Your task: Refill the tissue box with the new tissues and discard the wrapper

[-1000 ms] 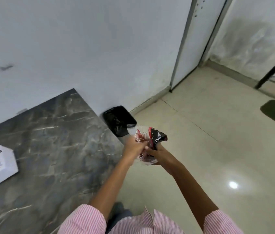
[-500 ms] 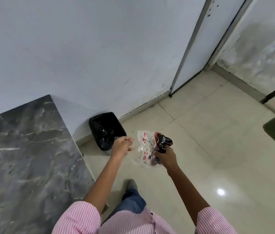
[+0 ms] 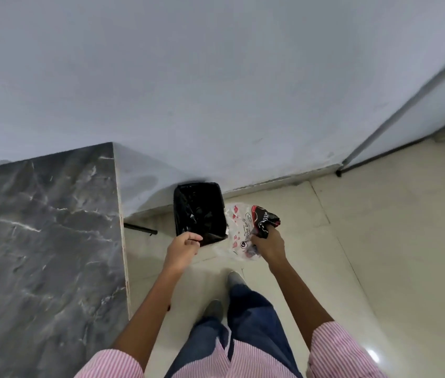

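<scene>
The crumpled clear wrapper (image 3: 243, 227), printed in red with a black end, is gripped in my right hand (image 3: 269, 245), just right of the bin. A small black-lined waste bin (image 3: 199, 211) stands on the floor against the wall. My left hand (image 3: 183, 249) hovers over the bin's near left corner, fingers curled shut, with nothing visible in it. The tissue box is out of view.
A dark marble-patterned table top (image 3: 44, 241) fills the left side, its edge close to my left arm. A white wall (image 3: 215, 91) rises behind the bin. Pale floor tiles (image 3: 379, 241) spread right. My feet stand just below the bin.
My view has swung down and towards the bin. My left hand let go of the wrapper and moved left over the bin; my right hand carries the wrapper beside the bin.
</scene>
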